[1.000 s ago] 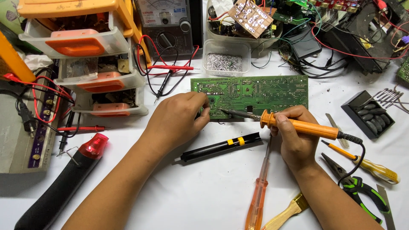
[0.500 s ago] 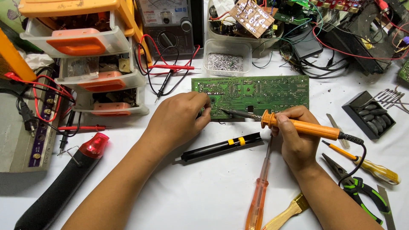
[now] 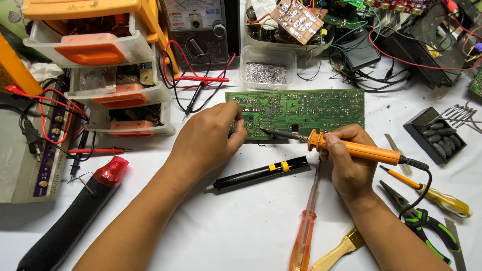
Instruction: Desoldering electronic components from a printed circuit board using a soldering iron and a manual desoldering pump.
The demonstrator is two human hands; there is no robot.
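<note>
A green circuit board (image 3: 311, 108) lies solder side up on the white table. My left hand (image 3: 211, 138) rests on its left edge, fingers curled at the board; whether it pinches anything is hidden. My right hand (image 3: 351, 160) grips an orange-handled soldering iron (image 3: 351, 148), whose metal tip touches the board near its lower left part. A black desoldering pump (image 3: 258, 173) with yellow bands lies just below both hands.
An orange screwdriver (image 3: 306, 221), a wooden-handled brush (image 3: 334, 253), green-handled pliers (image 3: 422, 221) and a yellow screwdriver (image 3: 437, 195) lie at the right. Orange-and-clear drawers (image 3: 100, 55), a multimeter (image 3: 198, 30) with red and black leads, and a black-and-red tool (image 3: 75, 216) stand at the left.
</note>
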